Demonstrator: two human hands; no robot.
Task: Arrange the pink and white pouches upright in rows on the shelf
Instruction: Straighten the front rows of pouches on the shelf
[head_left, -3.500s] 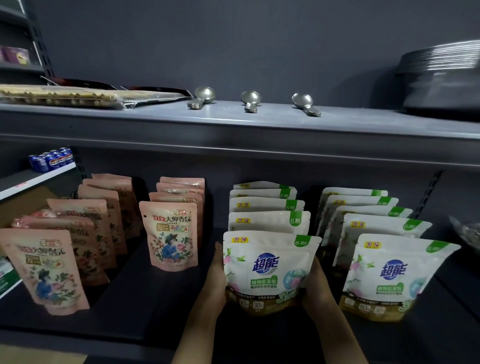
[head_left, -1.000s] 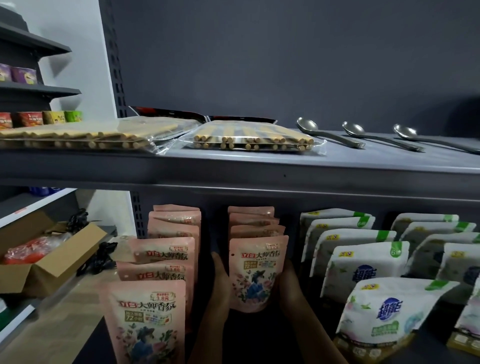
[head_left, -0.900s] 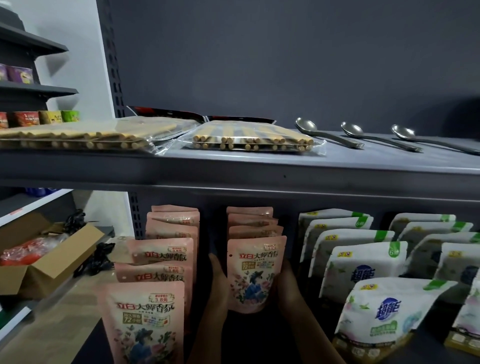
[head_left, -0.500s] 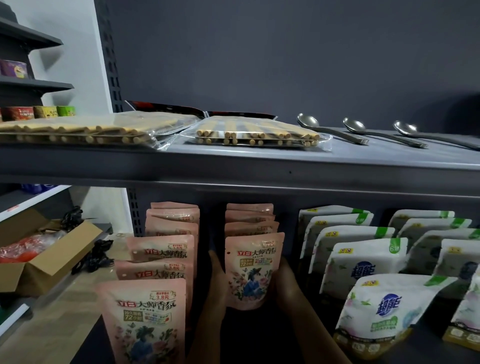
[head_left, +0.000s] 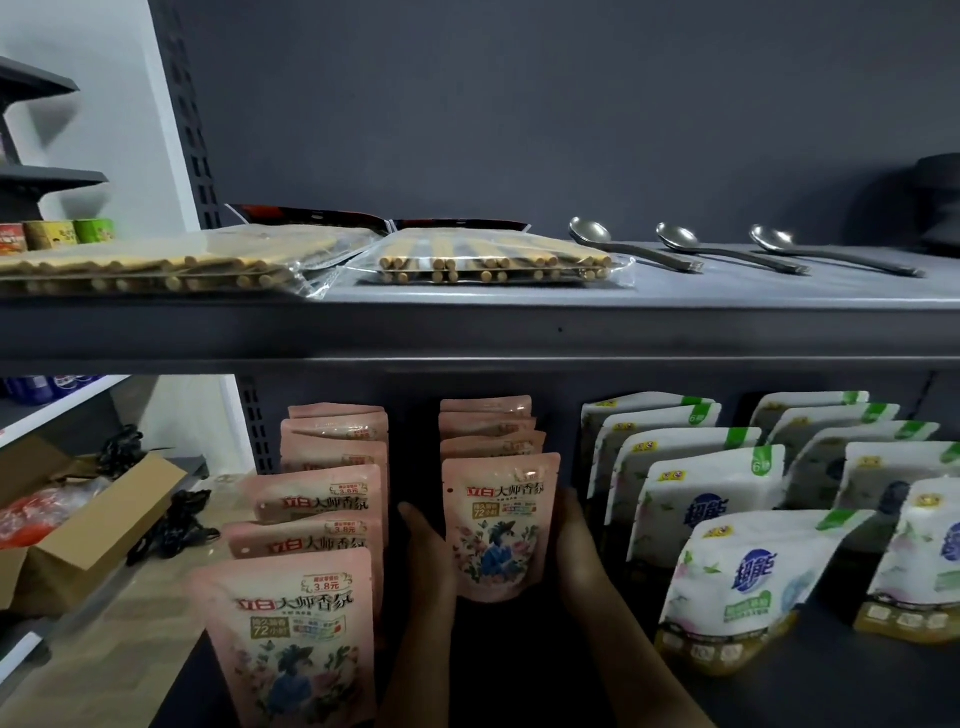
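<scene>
Here both hands (head_left: 498, 551) flank glossy flat pink pouch (head_left: 497, 525), upright on shelf (head_left: 519, 675).

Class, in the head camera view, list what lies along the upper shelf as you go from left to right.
Left chopstick pack → right chopstick pack → first spoon → second spoon → third spoon → dark object at the far right edge, too dim to identify.

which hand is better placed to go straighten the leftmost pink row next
Left. The left hand sits on the side of the held pink pouch nearest the leftmost pink row. The right hand is on the far side, towards the white pouches, and would likely have to cross over.
</scene>
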